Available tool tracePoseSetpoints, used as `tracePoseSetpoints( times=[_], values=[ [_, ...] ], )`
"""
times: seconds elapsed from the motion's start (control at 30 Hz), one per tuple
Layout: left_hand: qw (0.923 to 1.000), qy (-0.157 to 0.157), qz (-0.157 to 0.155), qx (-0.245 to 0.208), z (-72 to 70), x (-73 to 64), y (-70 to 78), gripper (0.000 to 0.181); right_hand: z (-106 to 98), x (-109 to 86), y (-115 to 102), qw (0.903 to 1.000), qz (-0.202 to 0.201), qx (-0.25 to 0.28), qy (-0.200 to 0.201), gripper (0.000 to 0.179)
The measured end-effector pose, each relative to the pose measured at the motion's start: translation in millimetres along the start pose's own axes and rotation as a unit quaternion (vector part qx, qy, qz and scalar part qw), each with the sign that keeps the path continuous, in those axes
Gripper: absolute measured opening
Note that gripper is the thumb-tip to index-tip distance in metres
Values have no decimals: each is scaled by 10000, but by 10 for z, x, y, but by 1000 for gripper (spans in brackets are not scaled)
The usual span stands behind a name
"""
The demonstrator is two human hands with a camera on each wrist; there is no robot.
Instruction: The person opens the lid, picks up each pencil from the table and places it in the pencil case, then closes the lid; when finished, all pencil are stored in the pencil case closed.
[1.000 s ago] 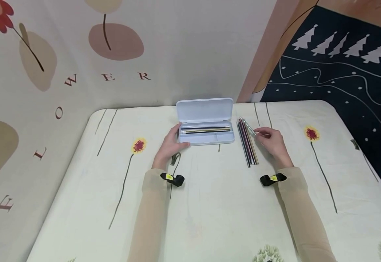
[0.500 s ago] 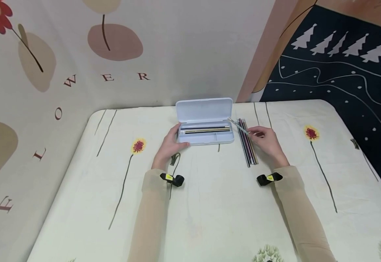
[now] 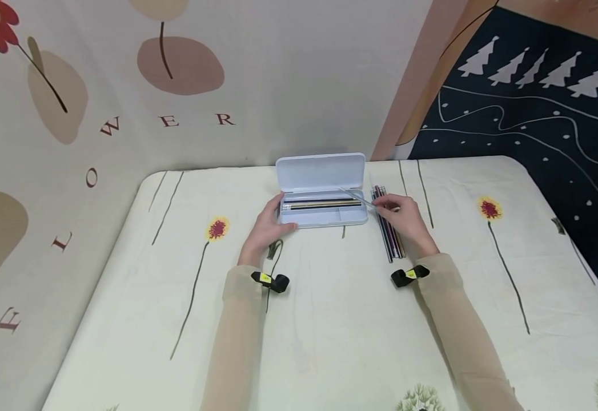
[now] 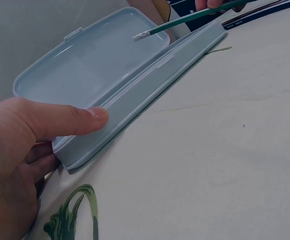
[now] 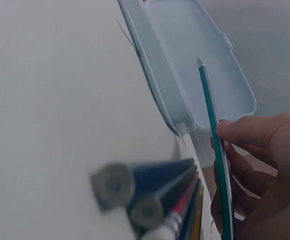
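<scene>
1. Your left grip [image 3: 268, 227] is clasping the left end of the pencil case [image 3: 311, 218], thumb against its front wall, likely to stop it sliding.
2. Your right grip [image 3: 404, 218] is pinching a green pencil [image 5: 211, 110], which is slanting over the pencil case's right part, apparently so its white-tipped end is leading.
3. Loose pencils [image 3: 388, 234] are lying just right of the pencil case, presumably for easy reach; stored pencils [image 3: 321, 204] are resting lengthwise inside.

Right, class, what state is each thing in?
Pale blue rectangular case: open, lid raised
Slim green pencil: held slanted, partly above case
Thin dark and gold pencils: lying inside case
Loose slender multicoloured pencils: lying together beside case
Left grip: holding case's left end
Right grip: pinching green pencil
</scene>
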State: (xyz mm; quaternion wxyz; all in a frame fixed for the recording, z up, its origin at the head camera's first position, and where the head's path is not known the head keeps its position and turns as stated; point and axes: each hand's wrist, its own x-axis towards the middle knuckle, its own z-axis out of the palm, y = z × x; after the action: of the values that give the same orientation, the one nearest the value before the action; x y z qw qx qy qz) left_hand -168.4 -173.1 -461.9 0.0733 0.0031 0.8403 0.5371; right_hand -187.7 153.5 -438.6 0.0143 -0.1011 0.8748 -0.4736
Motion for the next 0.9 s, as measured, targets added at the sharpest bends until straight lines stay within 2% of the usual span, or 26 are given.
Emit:
tracePoseSetpoints(
  times=[0.53,0.9],
  values=[
    [10000,5,49,20,-12,-8,5,87,258,238,-140,9979,-578,125,-254,16],
    [9999,51,85,98,-8,7,-1,87,416,442,-299,9947,-784,-69,-668,15]
  ],
)
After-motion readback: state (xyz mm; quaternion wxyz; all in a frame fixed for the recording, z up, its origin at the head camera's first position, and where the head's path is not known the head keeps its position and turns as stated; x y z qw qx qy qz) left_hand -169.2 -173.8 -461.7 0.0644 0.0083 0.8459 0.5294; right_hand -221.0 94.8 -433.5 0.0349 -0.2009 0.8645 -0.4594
